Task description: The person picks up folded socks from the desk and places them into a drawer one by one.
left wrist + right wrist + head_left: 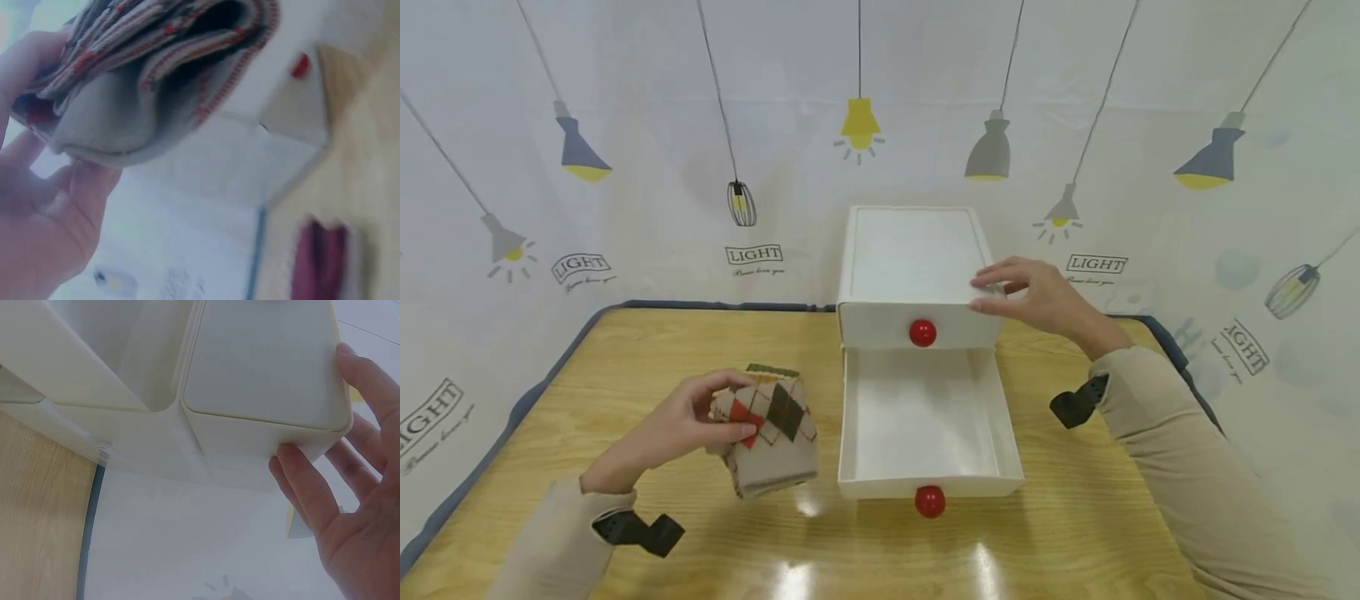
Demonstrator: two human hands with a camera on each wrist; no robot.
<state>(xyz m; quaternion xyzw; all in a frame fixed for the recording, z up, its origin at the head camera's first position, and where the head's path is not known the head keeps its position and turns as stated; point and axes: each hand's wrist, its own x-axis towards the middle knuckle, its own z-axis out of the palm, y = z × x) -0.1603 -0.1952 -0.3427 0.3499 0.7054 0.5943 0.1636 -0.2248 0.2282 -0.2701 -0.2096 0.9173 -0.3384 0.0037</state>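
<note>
My left hand (pixel 688 417) holds a bundle of folded argyle socks (pixel 778 437), beige with red and dark green diamonds, above the table left of a white drawer box (pixel 917 254). The left wrist view shows the folded layers of the socks (pixel 112 112) from below, with the fingers around one end. At the upper right front corner of the box, my right hand (pixel 1037 296) has its thumb on the front and its fingers on the top. The lower drawer (pixel 925 417) is pulled out and bare inside; the upper drawer, with its red knob (pixel 922 332), is closed.
A maroon folded bundle (pixel 322 259) stands on the wooden table (pixel 647 358) in the left wrist view. The lower drawer's red knob (pixel 930 502) sticks out in front. Behind the box rises a pale backdrop (pixel 797 167) printed with lamps.
</note>
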